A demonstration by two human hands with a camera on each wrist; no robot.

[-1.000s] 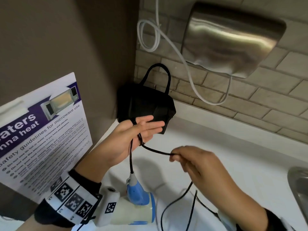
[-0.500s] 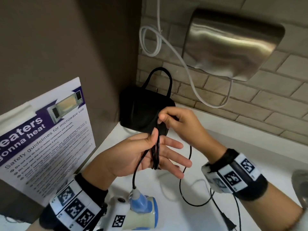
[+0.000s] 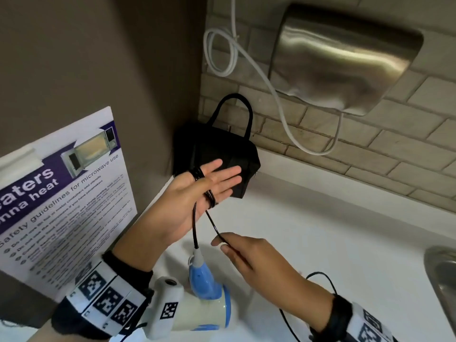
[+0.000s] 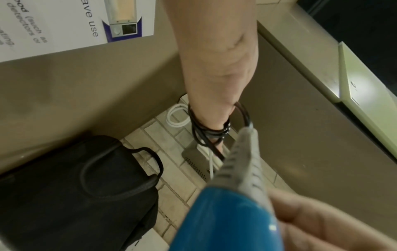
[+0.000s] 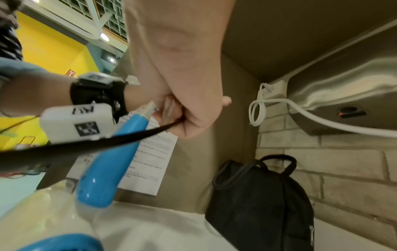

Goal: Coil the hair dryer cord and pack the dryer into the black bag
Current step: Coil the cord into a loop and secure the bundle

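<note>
Low in the frame, hair dryer (image 3: 207, 304) handle points up; left hand (image 3: 195, 193), flat, wears cord (image 3: 197, 174) loops; right hand (image 3: 249, 257) pinches cord.

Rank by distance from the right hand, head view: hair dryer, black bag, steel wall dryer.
From the right hand:
1. Hair dryer, just left of it on the counter.
2. Black bag, beyond it in the corner.
3. Steel wall dryer, high on the brick wall.
</note>
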